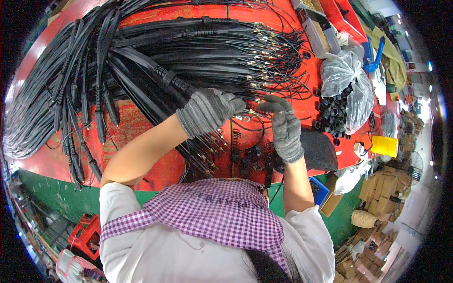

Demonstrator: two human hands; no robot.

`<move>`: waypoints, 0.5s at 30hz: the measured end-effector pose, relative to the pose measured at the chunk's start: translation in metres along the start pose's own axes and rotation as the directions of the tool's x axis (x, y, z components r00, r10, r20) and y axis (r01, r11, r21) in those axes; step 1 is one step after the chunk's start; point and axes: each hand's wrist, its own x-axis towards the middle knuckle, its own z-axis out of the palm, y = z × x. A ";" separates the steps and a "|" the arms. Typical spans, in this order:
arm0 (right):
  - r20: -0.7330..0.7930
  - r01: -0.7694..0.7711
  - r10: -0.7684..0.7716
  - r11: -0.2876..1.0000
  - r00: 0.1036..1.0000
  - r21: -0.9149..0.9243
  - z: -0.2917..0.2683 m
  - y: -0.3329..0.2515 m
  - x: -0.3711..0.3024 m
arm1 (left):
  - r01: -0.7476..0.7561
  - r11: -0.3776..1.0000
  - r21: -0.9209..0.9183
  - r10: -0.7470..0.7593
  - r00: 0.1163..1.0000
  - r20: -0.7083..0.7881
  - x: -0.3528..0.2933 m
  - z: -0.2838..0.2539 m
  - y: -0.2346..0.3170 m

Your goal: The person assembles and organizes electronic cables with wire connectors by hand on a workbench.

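Both my hands wear grey knit gloves and meet over the middle of the red table. My left hand point(207, 113) is closed around the end of a black cable point(172, 81), whose ribbed sleeve shows just behind it. Small metal terminals point(246, 113) stick out past its fingers. My right hand point(286, 129) faces it with thumb and fingers pinched at the thin wire ends; the exact spot gripped is partly hidden. Behind my hands lies a thick bundle of black cables point(203, 52), their thin leads tipped with brass-coloured terminals point(257, 70).
The red table point(155, 174) carries more cables looped at the left. At the right are a clear bag point(354, 75), a pile of black plastic caps point(330, 115), blue-handled pliers point(375, 54) and a yellow box point(384, 146). A red crate point(85, 236) stands at the lower left.
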 end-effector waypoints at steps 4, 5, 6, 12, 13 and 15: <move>0.006 -0.017 0.016 0.993 1.000 0.116 0.002 0.008 -0.001 | -0.009 1.000 -0.026 0.009 1.000 0.000 0.003 -0.002 -0.003; 0.075 -0.060 0.061 0.998 0.995 -0.014 0.000 0.008 -0.001 | -0.021 0.999 -0.031 0.021 1.000 -0.016 0.002 -0.002 -0.003; 0.076 -0.058 0.059 0.998 0.995 -0.014 0.000 0.006 0.001 | -0.020 0.999 -0.029 0.019 1.000 -0.017 0.002 0.000 -0.003; 0.060 -0.097 0.095 0.994 0.994 0.040 0.004 0.007 0.000 | -0.013 1.000 0.003 0.013 1.000 -0.022 0.002 -0.002 -0.001; 0.011 -0.009 0.009 1.000 1.000 0.027 0.003 0.005 0.003 | -0.023 1.000 0.005 0.023 1.000 -0.016 0.001 -0.003 -0.001; -0.037 0.078 -0.078 0.997 0.996 0.009 0.002 0.006 0.002 | -0.035 0.999 0.008 0.035 0.999 -0.011 0.001 -0.003 -0.002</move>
